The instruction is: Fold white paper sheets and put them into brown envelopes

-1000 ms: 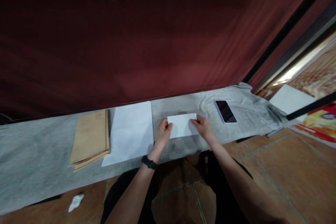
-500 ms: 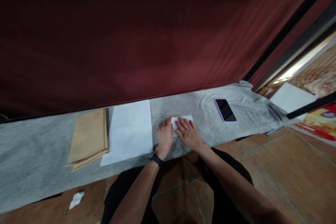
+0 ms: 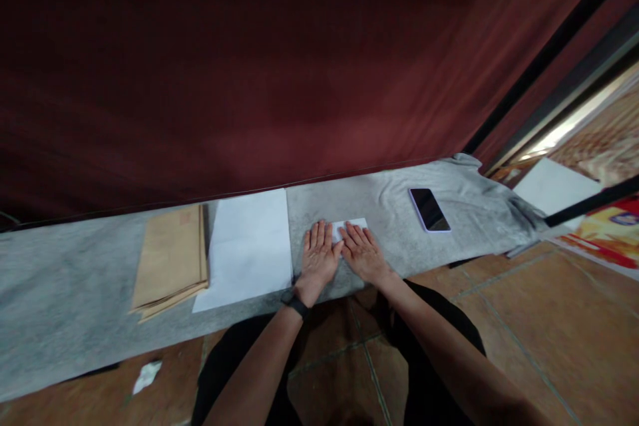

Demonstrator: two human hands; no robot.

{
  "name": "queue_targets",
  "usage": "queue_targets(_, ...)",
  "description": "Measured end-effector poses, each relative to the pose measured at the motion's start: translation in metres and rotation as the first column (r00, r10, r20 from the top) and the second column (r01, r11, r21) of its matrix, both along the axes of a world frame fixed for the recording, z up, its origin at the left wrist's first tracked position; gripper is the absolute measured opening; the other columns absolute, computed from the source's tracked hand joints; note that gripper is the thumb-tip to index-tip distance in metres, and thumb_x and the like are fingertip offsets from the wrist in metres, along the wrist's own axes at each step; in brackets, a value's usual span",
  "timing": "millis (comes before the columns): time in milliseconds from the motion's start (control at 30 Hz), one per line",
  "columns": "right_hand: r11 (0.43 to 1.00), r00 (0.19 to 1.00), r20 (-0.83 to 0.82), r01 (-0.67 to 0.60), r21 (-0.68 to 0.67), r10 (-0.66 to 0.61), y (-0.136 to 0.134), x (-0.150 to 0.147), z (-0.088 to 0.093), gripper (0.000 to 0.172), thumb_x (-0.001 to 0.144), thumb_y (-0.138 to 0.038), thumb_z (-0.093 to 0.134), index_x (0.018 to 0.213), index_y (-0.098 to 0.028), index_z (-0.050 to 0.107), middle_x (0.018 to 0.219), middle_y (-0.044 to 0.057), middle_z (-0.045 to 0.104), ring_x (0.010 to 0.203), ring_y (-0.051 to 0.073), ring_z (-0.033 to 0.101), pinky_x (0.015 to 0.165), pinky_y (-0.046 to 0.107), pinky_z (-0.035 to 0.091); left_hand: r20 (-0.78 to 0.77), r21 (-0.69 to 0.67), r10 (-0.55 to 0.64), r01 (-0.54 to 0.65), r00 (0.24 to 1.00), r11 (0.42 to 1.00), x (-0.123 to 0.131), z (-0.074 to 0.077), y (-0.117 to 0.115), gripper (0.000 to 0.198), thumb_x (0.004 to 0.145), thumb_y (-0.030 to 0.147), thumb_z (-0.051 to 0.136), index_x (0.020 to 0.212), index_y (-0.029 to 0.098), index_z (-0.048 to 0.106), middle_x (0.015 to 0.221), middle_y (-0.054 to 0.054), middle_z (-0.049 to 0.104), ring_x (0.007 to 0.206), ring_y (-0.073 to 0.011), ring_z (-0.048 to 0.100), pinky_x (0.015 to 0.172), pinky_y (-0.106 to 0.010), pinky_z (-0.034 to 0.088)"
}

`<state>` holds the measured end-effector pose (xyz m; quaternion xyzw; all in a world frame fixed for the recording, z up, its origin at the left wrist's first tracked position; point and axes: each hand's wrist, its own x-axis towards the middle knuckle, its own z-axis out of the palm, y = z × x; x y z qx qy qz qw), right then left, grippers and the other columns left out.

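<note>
A small piece of white paper, seemingly folded (image 3: 338, 229), lies on the grey cloth, mostly covered by my hands. My left hand (image 3: 319, 256) rests flat at its left side, fingers stretched forward. On its right part my right hand (image 3: 363, 254) lies flat too, fingers a little apart. The two thumbs meet or nearly meet over the paper. Left of my left hand is a stack of large white sheets (image 3: 252, 246). Beyond my right hand lies a phone with a dark screen and pale purple case (image 3: 429, 210).
Brown envelopes (image 3: 172, 253) are piled left of the white sheets. The grey cloth (image 3: 70, 286) covers a narrow bench against a dark red panel (image 3: 299, 80). A crumpled white scrap (image 3: 146, 376) lies on the tiled floor (image 3: 544, 306). A black bar (image 3: 594, 203) crosses at the right.
My left hand has turned flatter and spread over the paper, its thumb now reaching toward my right hand. My right hand has shifted slightly to the right.
</note>
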<state>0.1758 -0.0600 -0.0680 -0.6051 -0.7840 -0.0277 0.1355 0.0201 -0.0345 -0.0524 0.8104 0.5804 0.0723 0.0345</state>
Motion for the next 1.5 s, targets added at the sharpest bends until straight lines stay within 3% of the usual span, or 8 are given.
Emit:
queue_targets(467,0.994,0.996,-0.007,0.084,-0.075,-0.084,-0.001,0.039,0.003,0.056,0.105,-0.034,0.032,0.157,-0.014,0.033,0.161,0.012,0.034,0.148,0.029,0.034,0.121,0.051,0.026,-0.029,0.031,0.040,-0.039,0.999,0.999,-0.009,0.006,-0.008,0.062,0.102,0.044,0.035,0.156,0.011,0.034,0.162,-0.013,0.034,0.153,-0.0272,0.023,0.124,-0.052,0.018)
queue_targets(633,0.991,0.995,0.015,0.098,-0.094,-0.097,-0.002,0.042,0.004,0.056,0.105,-0.033,0.030,0.156,-0.011,0.034,0.161,0.013,0.035,0.148,0.030,0.033,0.121,0.052,0.025,-0.007,0.093,0.045,-0.044,0.999,0.995,-0.007,0.005,-0.012,0.063,0.102,0.041,0.037,0.154,0.005,0.035,0.162,-0.017,0.032,0.153,-0.0294,0.025,0.125,-0.051,0.017)
queue_targets(833,0.991,0.996,0.016,0.089,-0.099,-0.088,-0.003,0.041,0.007,0.057,0.104,-0.033,0.029,0.156,-0.010,0.033,0.162,0.014,0.033,0.148,0.031,0.033,0.120,0.053,0.025,0.012,0.122,-0.254,0.251,0.967,0.960,0.006,0.003,-0.024,0.060,0.104,0.044,0.032,0.156,0.013,0.032,0.165,-0.009,0.028,0.154,-0.0233,0.021,0.127,-0.045,0.017)
queue_targets(900,0.990,0.996,0.008,0.091,-0.105,-0.091,-0.003,0.042,0.007,0.057,0.104,-0.034,0.029,0.156,-0.011,0.034,0.162,0.013,0.034,0.148,0.031,0.034,0.120,0.054,0.025,0.009,0.088,-0.282,0.281,0.959,0.956,0.009,0.004,-0.027,0.063,0.104,0.049,0.032,0.156,0.014,0.032,0.165,-0.010,0.029,0.154,-0.0233,0.021,0.126,-0.045,0.018)
queue_targets(1233,0.992,0.997,-0.017,0.066,-0.109,-0.069,0.007,0.051,0.014,0.054,0.103,-0.036,0.033,0.153,-0.015,0.039,0.157,0.012,0.043,0.141,0.030,0.040,0.115,0.052,0.031,-0.041,0.031,-0.146,0.147,0.989,0.989,-0.002,0.007,-0.024,0.066,0.103,0.051,0.033,0.157,0.014,0.030,0.165,-0.015,0.025,0.154,-0.0272,0.020,0.125,-0.048,0.017)
queue_targets(1500,0.995,0.986,-0.147,0.076,-0.063,-0.085,0.030,0.055,0.012,0.045,0.102,-0.032,0.036,0.141,-0.018,0.054,0.146,0.012,0.057,0.133,0.028,0.050,0.111,0.048,0.036,-0.050,-0.006,-0.084,0.083,0.995,0.996,-0.008,0.011,-0.021,0.066,0.103,0.050,0.031,0.155,0.008,0.033,0.163,-0.019,0.027,0.153,-0.0296,0.023,0.124,-0.053,0.014)
